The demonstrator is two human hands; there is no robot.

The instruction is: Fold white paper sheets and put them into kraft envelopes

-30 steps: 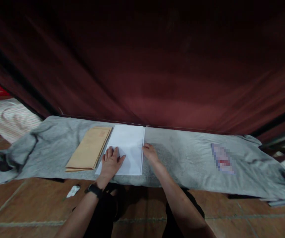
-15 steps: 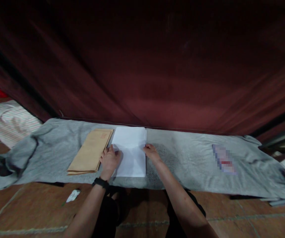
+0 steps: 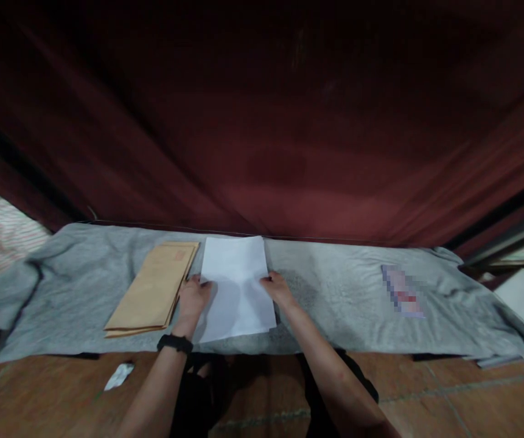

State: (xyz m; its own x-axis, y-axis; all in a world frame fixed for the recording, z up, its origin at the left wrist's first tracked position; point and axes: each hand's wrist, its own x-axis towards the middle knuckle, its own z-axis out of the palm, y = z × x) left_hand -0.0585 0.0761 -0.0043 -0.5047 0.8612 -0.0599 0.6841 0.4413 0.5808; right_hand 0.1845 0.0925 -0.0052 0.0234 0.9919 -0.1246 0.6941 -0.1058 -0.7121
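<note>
White paper sheets (image 3: 234,292) lie in a small stack on the grey cloth, between my two hands, slightly fanned at the lower edge. At their left edge, my left hand (image 3: 194,296) grips with the thumb on top and the fingertips mostly hidden. My right hand (image 3: 277,287) pinches the opposite edge between thumb and fingers. Just left of the paper, a pile of brown envelopes (image 3: 152,289) rests at a slant, close to my left hand. A black band (image 3: 174,344) circles my left wrist.
Grey cloth (image 3: 335,292) covers the long low surface. A purplish, blurred-out packet (image 3: 402,293) lies on its right part. Behind hangs a dark red curtain (image 3: 271,164). Crumpled white paper (image 3: 119,376) is on the tiled floor; striped fabric (image 3: 1,234) sits far left.
My left hand has gone from lying on the paper to holding its left edge. The sheets have bowed and shifted slightly toward me, their lower edges fanning out. The view has shifted a little.
</note>
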